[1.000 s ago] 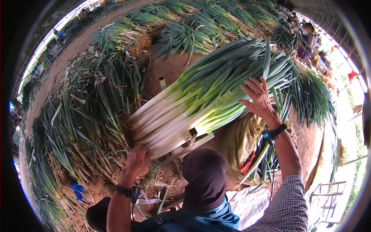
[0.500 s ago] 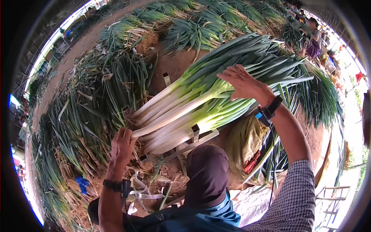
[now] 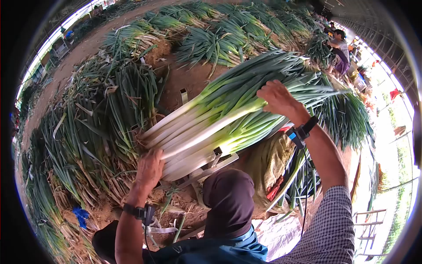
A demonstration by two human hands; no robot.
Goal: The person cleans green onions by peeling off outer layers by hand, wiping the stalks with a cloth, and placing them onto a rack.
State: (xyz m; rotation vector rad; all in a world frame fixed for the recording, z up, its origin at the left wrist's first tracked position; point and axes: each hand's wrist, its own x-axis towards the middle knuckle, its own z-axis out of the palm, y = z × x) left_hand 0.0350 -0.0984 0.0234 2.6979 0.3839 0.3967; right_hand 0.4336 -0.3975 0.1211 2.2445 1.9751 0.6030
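Observation:
One long leek [image 3: 210,131] lies on top of a bundle of leeks [image 3: 173,125], its white shank slanting across the others. My left hand [image 3: 150,168] is closed round its root end at the lower left. Around the green leaves at its other end, my right hand [image 3: 278,97] is closed, fingers curled. The bundle rests on a metal frame [image 3: 210,166], white ends to the left and dark green tops to the upper right. My left palm and the roots it covers are hidden.
Heaped leeks [image 3: 110,101] stand on the left, with more piles [image 3: 215,42] behind. A sack [image 3: 266,165] hangs right of the frame. Blue plastic [image 3: 81,216] lies at the lower left. Another person [image 3: 339,50] is at the far right. A wooden rack [image 3: 369,226] stands lower right.
My right hand, earlier spread over the leaves, has closed on the leek's green part. My left hand has shifted slightly right with the root end. The whole view has moved a little.

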